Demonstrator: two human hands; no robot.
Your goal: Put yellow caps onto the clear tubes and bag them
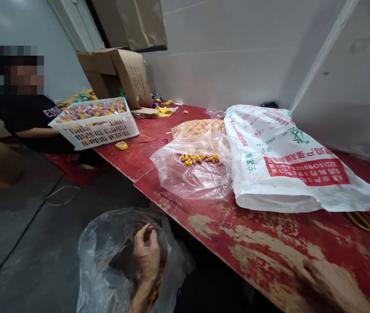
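My left hand (146, 252) is over the mouth of a large clear plastic bag (97, 256) beside the table. Its fingers are curled together; a dark pinkish bit shows at the fingertips, too small to name. Inside that bag, small yellow and brownish pieces (154, 292) show below the hand. At the lower right, my right hand (333, 280) rests on the worn red table (237, 230), blurred, its fingers partly hidden. Farther back on the table, an open clear bag (191, 180) holds small yellow-and-reddish pieces (201, 160).
A printed white sack (259, 161) lies on the table, with yellow-handled scissors (361, 221) near its edge. A white basket (107, 132) of packed pieces stands left, by a person in black (31, 115). Behind is a cardboard box (133, 78). A tape roll (121, 145) lies near the basket.
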